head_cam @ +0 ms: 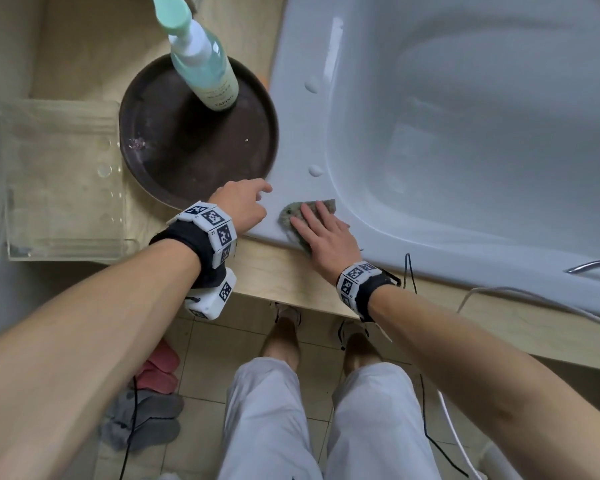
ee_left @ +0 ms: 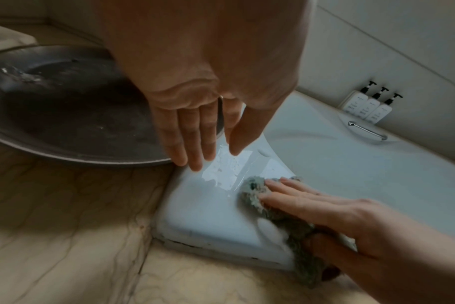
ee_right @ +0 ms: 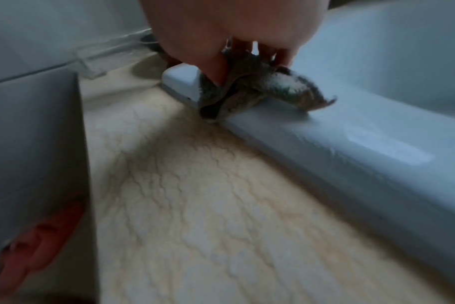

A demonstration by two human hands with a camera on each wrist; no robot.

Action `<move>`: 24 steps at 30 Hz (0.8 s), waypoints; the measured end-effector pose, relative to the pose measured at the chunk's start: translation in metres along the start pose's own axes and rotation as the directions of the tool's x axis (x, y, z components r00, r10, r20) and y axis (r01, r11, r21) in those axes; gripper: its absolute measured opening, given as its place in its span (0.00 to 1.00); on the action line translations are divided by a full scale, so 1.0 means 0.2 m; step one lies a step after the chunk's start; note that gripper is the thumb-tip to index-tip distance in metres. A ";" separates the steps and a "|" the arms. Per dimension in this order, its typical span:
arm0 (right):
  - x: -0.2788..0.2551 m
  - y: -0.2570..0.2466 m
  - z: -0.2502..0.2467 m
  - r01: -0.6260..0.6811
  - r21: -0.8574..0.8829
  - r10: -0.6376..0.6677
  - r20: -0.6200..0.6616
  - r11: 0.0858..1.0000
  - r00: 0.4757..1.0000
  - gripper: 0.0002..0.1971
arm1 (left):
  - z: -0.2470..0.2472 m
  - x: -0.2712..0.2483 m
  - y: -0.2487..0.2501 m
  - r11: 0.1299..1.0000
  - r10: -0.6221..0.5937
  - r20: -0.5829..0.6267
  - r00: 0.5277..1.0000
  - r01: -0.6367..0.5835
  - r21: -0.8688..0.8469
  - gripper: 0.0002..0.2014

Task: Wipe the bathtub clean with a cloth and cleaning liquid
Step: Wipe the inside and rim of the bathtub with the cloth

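The bathtub (head_cam: 465, 116), a smooth, glossy pale blue-white basin with rounded inner corners, fills the upper right of the head view; its flat rim runs diagonally down to the lower right, with white blobs of cleaning liquid (head_cam: 315, 170) sitting on the rim near the corner. Around it lies a beige veined stone ledge (head_cam: 281, 271), matte and marbled, seen across the lower half of the right wrist view. At upper centre of the head view a round, dark brown shallow tray (head_cam: 174, 157) rests on the ledge, touching the tub's outer edge, and a clear bottle (head_cam: 208, 71) of pale green liquid with a mint pump top stands upright in it. A transparent rectangular plastic tray (head_cam: 59, 178) sits at the left.

The right hand (head_cam: 326, 237) lies flat, fingers straight and together, pressing a fuzzy, mottled grey-green cloth (head_cam: 293, 211) onto the rim's near corner; in the right wrist view the cloth bunches in folds under the fingers and hangs over the rim's outer edge. The left hand (head_cam: 243, 206) rests just left of the cloth, empty, fingers straight and relaxed, tips at the wet, shiny rim beside the dark tray's edge. The two hands are near each other but apart.

At the upper right of the left wrist view, three small white pump bottles (ee_left: 369, 105) stand in a row by a chrome handle (ee_left: 366, 130).
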State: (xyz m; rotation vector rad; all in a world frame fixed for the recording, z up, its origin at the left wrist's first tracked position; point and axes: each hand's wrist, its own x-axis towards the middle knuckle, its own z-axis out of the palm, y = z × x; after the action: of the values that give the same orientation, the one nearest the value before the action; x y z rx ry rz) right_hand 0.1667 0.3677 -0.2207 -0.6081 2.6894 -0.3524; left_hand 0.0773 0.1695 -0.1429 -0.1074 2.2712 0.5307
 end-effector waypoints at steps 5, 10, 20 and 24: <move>0.01 0.04 -0.04 0.129 0.005 -0.128 -0.053 0.992 0.990 0.26 | -0.08 0.02 0.02 0.999 0.036 0.014 0.999 -0.036 0.001 0.26; 0.08 0.09 -0.15 -0.077 0.437 0.136 -0.107 0.896 0.985 0.22 | -0.19 0.12 0.11 0.998 0.068 -0.043 0.997 -0.069 -0.012 0.24; 0.75 0.57 -0.54 -0.272 0.958 0.791 0.095 0.093 0.604 0.31 | -0.34 0.38 0.28 0.995 0.077 -0.148 0.986 -0.084 -0.044 0.24; 1.03 0.65 -0.70 -0.251 0.948 0.747 0.023 0.193 0.664 0.29 | -0.36 0.45 0.29 0.994 0.055 -0.155 0.986 -0.069 -0.088 0.24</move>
State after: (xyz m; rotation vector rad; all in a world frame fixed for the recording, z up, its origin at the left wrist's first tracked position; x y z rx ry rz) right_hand -0.1108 0.4107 -0.1947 0.8691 2.2524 -1.7806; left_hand -0.0479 0.2020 -0.1445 -0.1278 2.4048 0.6817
